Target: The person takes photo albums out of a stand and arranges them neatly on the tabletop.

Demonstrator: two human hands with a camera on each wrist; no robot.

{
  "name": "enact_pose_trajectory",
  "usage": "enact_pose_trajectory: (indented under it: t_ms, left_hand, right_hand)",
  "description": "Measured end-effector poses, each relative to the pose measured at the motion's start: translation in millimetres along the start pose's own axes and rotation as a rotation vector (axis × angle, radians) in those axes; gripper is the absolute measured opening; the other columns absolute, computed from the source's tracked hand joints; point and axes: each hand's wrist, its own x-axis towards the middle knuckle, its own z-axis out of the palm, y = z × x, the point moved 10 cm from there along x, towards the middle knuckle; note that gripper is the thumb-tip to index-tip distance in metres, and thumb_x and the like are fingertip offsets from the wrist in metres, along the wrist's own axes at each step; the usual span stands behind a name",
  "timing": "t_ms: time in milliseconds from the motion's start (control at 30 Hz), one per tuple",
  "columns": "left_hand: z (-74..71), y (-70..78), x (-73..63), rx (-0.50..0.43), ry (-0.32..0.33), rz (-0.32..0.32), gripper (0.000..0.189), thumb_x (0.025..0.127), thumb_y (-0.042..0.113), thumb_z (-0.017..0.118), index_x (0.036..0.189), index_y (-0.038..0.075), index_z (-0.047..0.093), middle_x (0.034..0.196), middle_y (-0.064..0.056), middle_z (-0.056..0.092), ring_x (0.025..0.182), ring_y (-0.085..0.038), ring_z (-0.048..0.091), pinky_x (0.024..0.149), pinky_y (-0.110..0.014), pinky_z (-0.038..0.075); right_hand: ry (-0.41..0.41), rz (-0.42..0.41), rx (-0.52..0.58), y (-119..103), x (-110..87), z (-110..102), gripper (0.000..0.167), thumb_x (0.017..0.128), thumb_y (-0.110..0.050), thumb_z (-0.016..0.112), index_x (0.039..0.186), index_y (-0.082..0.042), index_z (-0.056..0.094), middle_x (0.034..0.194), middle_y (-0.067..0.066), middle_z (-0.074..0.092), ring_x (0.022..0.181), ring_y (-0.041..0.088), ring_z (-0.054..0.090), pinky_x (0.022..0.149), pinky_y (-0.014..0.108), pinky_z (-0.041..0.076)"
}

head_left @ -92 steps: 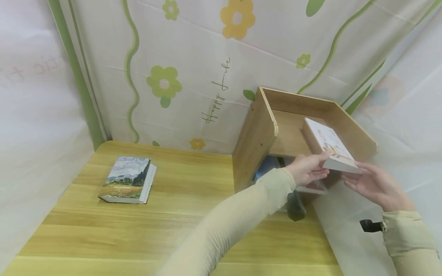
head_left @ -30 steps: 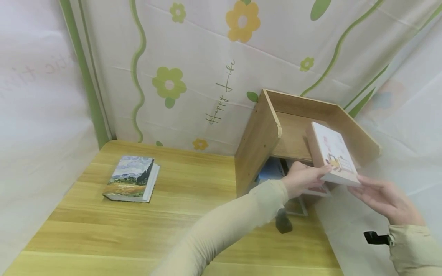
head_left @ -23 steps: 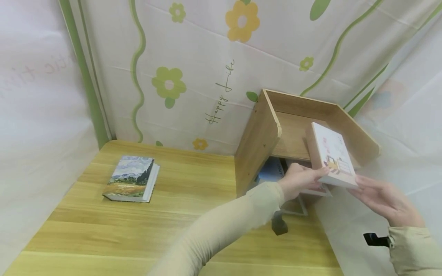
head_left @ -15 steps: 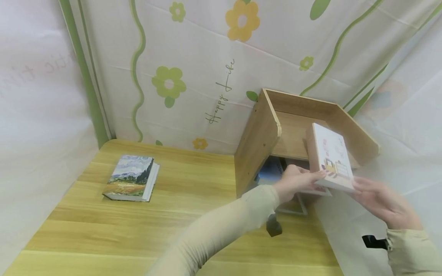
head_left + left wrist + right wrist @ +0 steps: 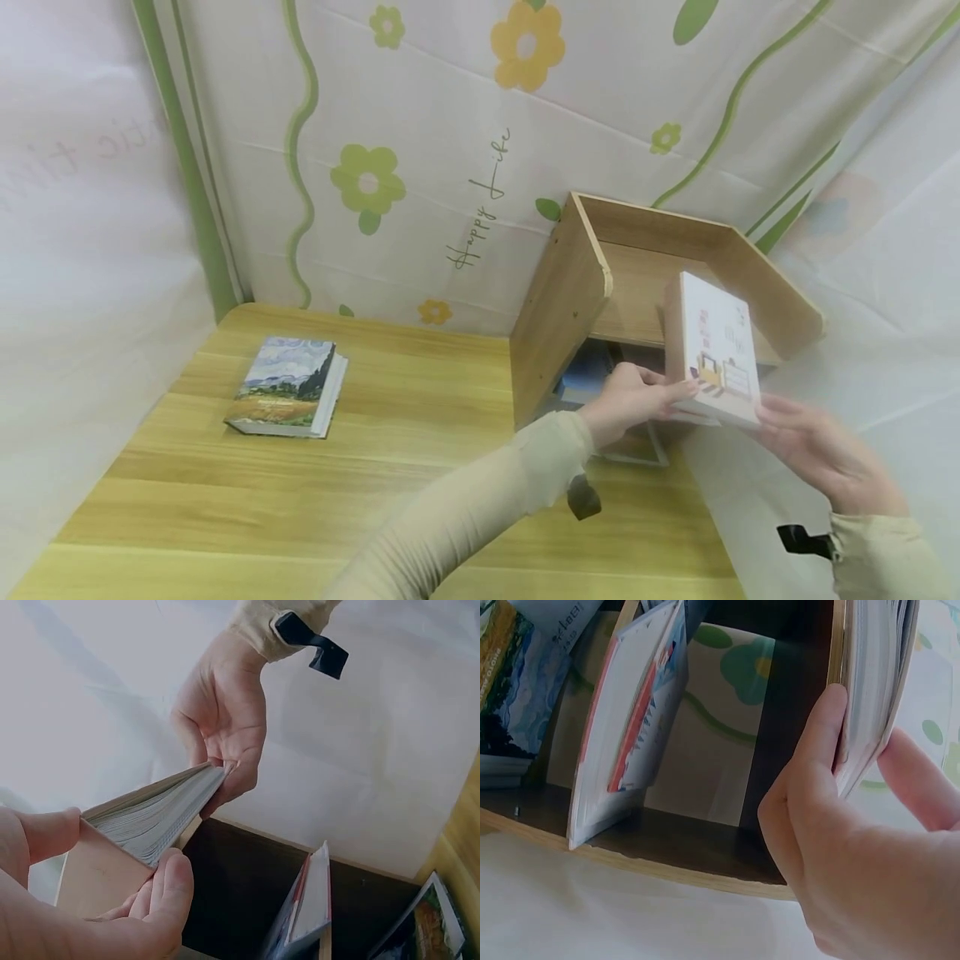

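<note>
Both hands hold a thick book with a white illustrated cover, tilted at the front of the small wooden shelf's upper level. My left hand pinches its lower left corner, the thumb on the cover side. At the lower right corner my right hand grips the book between thumb and fingers. In the left wrist view the page edges face the camera, with the left hand and right hand on either end. The right wrist view shows the right hand pinching the book.
On the wooden table at left lies a thick book with a painted landscape cover. Lower compartments hold a blue book and thin books, one standing upright. A floral curtain hangs behind.
The book has come lower and tilted so that its cover faces the camera more. Both hands have shifted down with it, the left one also leftward. The landscape book stays put.
</note>
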Motion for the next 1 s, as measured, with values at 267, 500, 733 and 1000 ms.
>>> enact_pose_trajectory:
  t_ms: [267,500,733,1000]
  left_hand:
    - [-5.4,-0.8,-4.4,0.076,-0.006,-0.013,0.042,0.083,0.026,0.081,0.106,-0.007,0.067,0.075,-0.007,0.068,0.064,-0.015,0.066,0.072,-0.027,0.055]
    - [-8.6,0.7,-8.1,0.168,-0.014,-0.010,0.040,0.083,0.030,0.082,0.102,-0.003,0.069,0.075,-0.005,0.068,0.067,-0.017,0.066,0.071,-0.028,0.052]
    - [-14.6,8.1,-6.3,0.252,-0.030,0.053,0.048,0.080,0.034,0.084,0.107,-0.002,0.068,0.070,-0.002,0.067,0.065,-0.012,0.064,0.069,-0.025,0.052]
    - [-24.0,9.5,-10.4,0.300,-0.056,0.062,0.052,0.080,0.037,0.083,0.112,0.000,0.068,0.076,0.000,0.068,0.070,-0.010,0.063,0.071,-0.025,0.053]
  right_hand:
    - [-0.042,-0.010,-0.021,7.6,1.3,2.7,0.051,0.100,0.013,0.012,0.131,0.013,0.053,0.135,0.026,0.052,0.129,0.036,0.047,0.111,0.040,0.031]
    - [0.009,-0.021,-0.057,12.2,-2.3,-0.1,0.050,0.100,0.015,0.015,0.128,0.011,0.057,0.130,0.026,0.055,0.125,0.036,0.051,0.109,0.041,0.035]
    - [0.057,-0.048,-0.115,13.7,-4.9,0.6,0.048,0.100,0.016,0.020,0.126,0.009,0.060,0.127,0.025,0.057,0.122,0.035,0.054,0.107,0.041,0.038]
    - [0.079,-0.091,-0.190,14.1,-1.4,6.5,0.049,0.099,0.018,0.022,0.125,0.006,0.061,0.126,0.022,0.059,0.120,0.033,0.056,0.104,0.040,0.041]
